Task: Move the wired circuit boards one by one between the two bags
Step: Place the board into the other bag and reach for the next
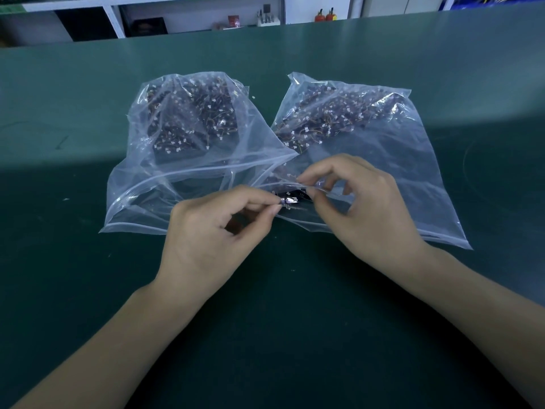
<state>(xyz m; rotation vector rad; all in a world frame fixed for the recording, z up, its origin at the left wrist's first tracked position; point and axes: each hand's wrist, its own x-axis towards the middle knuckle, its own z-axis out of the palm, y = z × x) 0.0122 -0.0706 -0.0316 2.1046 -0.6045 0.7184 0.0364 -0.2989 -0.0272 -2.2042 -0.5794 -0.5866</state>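
Observation:
Two clear zip bags lie side by side on the green table, both holding several dark wired circuit boards with white connectors. The left bag [165,172] has its mouth toward me; the right bag [398,160] overlaps it at the middle. My left hand [215,231] pinches a small dark circuit board [290,200] at the right bag's mouth with thumb and forefinger. My right hand [359,208] pinches the zip edge of the right bag just above that board, fingers curled. Part of the board is hidden by plastic and fingers.
The green table [88,290] stretches wide around the bags. Small white specks lie on it near my wrists. At the back stand white shelves [112,19] with small bottles and tools beyond the table's far edge.

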